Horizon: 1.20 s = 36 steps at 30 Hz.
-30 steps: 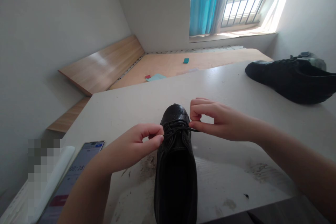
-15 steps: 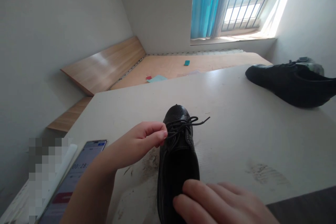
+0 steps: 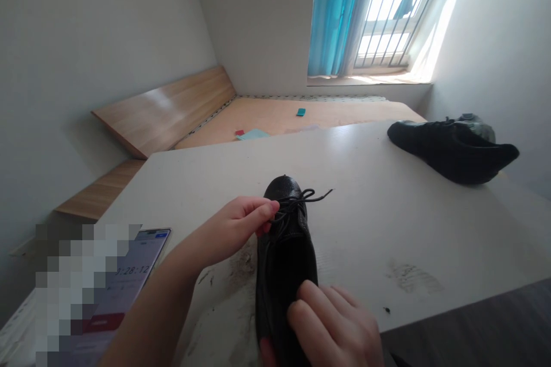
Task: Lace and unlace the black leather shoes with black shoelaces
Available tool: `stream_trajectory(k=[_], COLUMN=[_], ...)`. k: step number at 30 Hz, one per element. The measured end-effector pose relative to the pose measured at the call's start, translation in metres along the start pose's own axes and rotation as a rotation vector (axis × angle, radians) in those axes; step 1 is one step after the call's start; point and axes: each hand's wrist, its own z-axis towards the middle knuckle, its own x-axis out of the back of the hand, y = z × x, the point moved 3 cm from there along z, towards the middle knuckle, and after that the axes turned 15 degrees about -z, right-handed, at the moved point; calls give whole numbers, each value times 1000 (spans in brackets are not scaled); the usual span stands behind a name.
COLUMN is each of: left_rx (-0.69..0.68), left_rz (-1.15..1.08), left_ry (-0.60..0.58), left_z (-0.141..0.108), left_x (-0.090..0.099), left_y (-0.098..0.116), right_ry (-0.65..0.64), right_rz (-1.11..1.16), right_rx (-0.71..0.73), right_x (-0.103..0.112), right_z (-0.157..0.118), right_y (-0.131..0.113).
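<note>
The right hand (image 3: pixel 336 321) has its grip curled over the heel end of a glossy, grained black shoe (image 3: pixel 293 231), toe pointing away on the worktop (image 3: pixel 357 241), its heel hidden and cut off below. Left of that shoe, a partly pixelated phone (image 3: pixel 140 255) reads "28:12"; over its front, the left hand (image 3: pixel 241 221) pinches the thin lace (image 3: pixel 319 199) closed-fingered. Beyond it, rightward, a second shoe (image 3: pixel 451 152) is too dark for detail.
</note>
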Motion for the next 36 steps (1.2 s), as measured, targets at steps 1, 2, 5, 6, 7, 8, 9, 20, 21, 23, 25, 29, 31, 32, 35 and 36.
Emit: stream_trajectory(k=[1, 2, 5, 6, 7, 8, 9, 20, 21, 23, 25, 29, 31, 32, 35, 36], left_rx=[-10, -23, -40, -32, -21, -8, 4, 95, 104, 119, 131, 134, 125, 122, 134, 141], left_rz=[5, 16, 41, 43, 44, 46, 47, 90, 92, 97, 105, 137, 160, 169, 170, 165], left_ry=[14, 30, 78, 89, 94, 93, 88, -13, -21, -38, -63, -106, -111, -114, -121, -124], left_z=[1, 1, 2, 2, 1, 1, 1, -1, -1, -1, -2, -3, -3, -2, -2, -2], left_x=[0, 0, 1, 1, 1, 0, 0, -13, -14, -16, -18, -21, -22, -22, -23, -24], left_y=[0, -1, -2, -3, -4, -5, -6, -10, -10, -11, -12, -9, -8, -8, -10, -11], right_ry=[15, 24, -15, -55, -99, -140, -177, -214, -201, -185, -192, -249, -270, -276, -290, -288], right_rz=[31, 64, 119, 113, 99, 80, 52, -233, -258, -304, -335, -359, -383, -402, -466, -487], right_rx=[-13, -39, -126, -139, -141, -141, -142, -465, -496, -547, -570, -557, -552, -553, -540, -526], right_x=[-1, -1, -3, -4, -4, -5, -5, -16, -17, -16, -14, -9, -7, -7, -6, -6], right_z=[2, 4, 15, 18, 21, 23, 25, 24, 23, 22, 21, 18, 16, 16, 16, 16], right_y=[4, 9, 37, 49, 62, 75, 90, 266, 282, 312, 337, 369, 378, 381, 385, 385])
